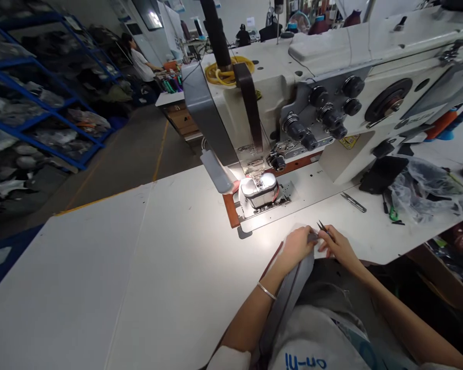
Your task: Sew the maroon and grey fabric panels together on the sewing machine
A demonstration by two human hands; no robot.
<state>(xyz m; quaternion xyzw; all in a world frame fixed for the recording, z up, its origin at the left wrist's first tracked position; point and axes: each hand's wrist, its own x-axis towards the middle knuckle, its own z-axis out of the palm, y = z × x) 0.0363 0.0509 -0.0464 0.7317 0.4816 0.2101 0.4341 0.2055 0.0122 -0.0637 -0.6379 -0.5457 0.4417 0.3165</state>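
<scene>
At the table's front edge, my left hand is closed on the end of a grey fabric strip. The strip runs down along my forearm towards my lap. Close beside it, my right hand is closed around thread snips, their dark pointed blades sticking up past the fingers. Its fingertips are near the strip's end; whether they touch the strip I cannot tell. Just beyond my hands stands an industrial sewing machine, its presser foot lit by a lamp.
A second pair of snips lies on the white table to the right. Beyond it are a clear plastic bag and a green-handled tool. Blue shelving stands at the far left. A person is in the background.
</scene>
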